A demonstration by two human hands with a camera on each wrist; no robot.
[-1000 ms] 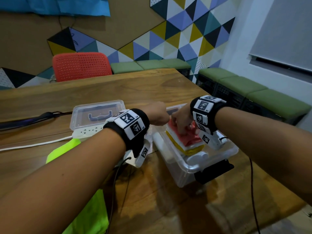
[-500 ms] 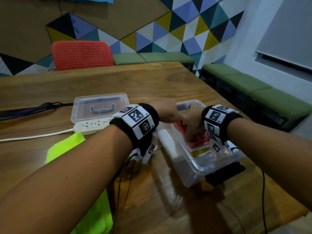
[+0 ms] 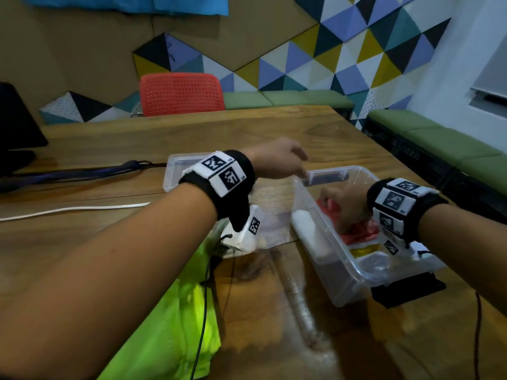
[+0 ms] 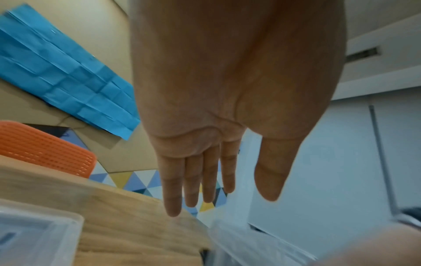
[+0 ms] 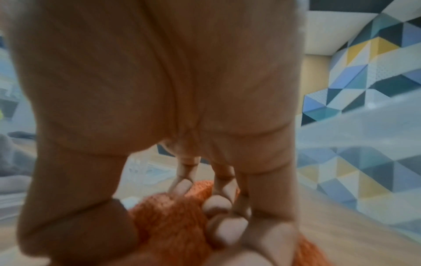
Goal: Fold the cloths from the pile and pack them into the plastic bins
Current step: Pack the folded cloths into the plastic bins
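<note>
A clear plastic bin [image 3: 354,267] stands on the wooden table, right of centre. Inside it a folded red cloth [image 3: 359,237] lies on a yellow cloth [image 3: 363,252], with a white cloth [image 3: 304,223] along the bin's left wall. My right hand [image 3: 343,207] is down in the bin, its fingers curled into the red cloth [image 5: 168,221]; the right wrist view shows my right hand [image 5: 182,207] gripping it between thumb and fingers. My left hand [image 3: 279,160] hovers over the bin's far left corner, holding nothing. In the left wrist view my left hand [image 4: 218,203] has straight fingers.
A bright green cloth [image 3: 170,325] lies at the near left, under my left forearm. The bin's clear lid [image 3: 175,171] sits behind my left wrist. A white cable [image 3: 74,209] and a dark strap [image 3: 68,174] cross the table's left. A red chair [image 3: 181,94] stands beyond.
My left hand has let go of the red cloth, opened and lifted away toward the bin's far left corner. My right hand has pushed the red cloth lower into the bin.
</note>
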